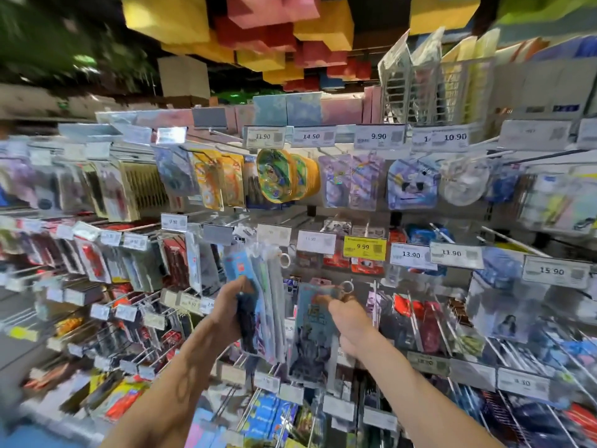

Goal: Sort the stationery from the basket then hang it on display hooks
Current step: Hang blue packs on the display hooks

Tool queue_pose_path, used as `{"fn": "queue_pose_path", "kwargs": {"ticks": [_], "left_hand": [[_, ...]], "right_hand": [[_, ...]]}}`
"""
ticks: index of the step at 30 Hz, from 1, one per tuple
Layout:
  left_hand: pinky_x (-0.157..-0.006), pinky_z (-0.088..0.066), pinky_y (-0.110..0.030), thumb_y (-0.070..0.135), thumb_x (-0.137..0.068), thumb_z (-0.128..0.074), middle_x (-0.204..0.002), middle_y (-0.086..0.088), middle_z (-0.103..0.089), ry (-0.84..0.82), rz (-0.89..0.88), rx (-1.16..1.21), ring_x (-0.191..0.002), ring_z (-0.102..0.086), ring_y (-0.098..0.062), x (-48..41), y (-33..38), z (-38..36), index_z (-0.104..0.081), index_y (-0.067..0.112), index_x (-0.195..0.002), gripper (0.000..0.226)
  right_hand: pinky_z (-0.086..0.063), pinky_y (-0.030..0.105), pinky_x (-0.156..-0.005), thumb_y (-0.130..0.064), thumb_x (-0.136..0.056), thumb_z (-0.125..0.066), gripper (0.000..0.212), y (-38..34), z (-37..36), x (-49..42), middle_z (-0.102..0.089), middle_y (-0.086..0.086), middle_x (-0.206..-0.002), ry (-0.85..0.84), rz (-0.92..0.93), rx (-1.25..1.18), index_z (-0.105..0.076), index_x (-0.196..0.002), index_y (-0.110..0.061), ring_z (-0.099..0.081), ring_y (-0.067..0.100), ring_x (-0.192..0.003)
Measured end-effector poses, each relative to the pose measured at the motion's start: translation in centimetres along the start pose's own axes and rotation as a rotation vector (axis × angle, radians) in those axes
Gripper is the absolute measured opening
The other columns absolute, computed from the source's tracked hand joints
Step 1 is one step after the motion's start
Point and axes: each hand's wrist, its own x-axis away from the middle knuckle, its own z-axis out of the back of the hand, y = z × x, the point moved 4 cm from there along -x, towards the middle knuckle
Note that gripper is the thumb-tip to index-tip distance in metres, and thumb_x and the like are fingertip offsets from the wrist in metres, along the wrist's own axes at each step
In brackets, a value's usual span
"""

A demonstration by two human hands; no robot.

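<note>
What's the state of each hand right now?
Left hand: closed, gripping a stack of stationery packs.
Right hand: closed, pinching one blue pack near its top.

The blocks (258, 27) overhead are yellow, red and pink. The tags (410, 255) are white with dark digits, save one yellow tag (364, 247). The round packs (277, 179) swirl green and yellow, and the lilac packs (352, 181) hang beside them. Red packs (92, 257) show on the left. The bundle (258, 286) in the left hand (232, 305) is light blue with a small red square, then grey. The pack (311, 321) in the right hand (350, 324) is pale blue above and dark below.
</note>
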Motion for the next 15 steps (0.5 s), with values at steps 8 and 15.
{"fn": "queue_pose_path", "kwargs": {"ticks": [8, 15], "left_hand": [[-0.043, -0.029, -0.020, 0.020, -0.057, -0.052, -0.055, 0.001, -0.022, -0.054, -0.036, -0.045, -0.043, -0.026, -0.015, -3.9, 5.8, 2.4, -0.034, 0.019, -0.057, 0.018], [-0.070, -0.029, -0.049, 0.026, -0.056, -0.069, -0.092, -0.012, -0.029, -0.228, 0.020, -0.050, -0.077, -0.022, -0.034, -9.7, 7.1, 5.2, -0.041, 0.017, -0.093, 0.047]], "right_hand": [[-0.051, 0.014, -0.059, 0.009, -0.093, -0.062, 0.032, -0.3, -3.1, -3.7, -0.068, -0.003, -0.086, 0.064, 0.107, 0.032, -0.069, -0.080, -0.019, -0.063, 0.016, -0.086], [-0.049, 0.011, -0.052, 0.018, -0.093, -0.055, 0.038, -1.7, -5.1, -6.8, -0.070, -0.006, -0.060, 0.120, 0.137, -0.075, -0.072, -0.066, -0.003, -0.065, 0.006, -0.057]]}}
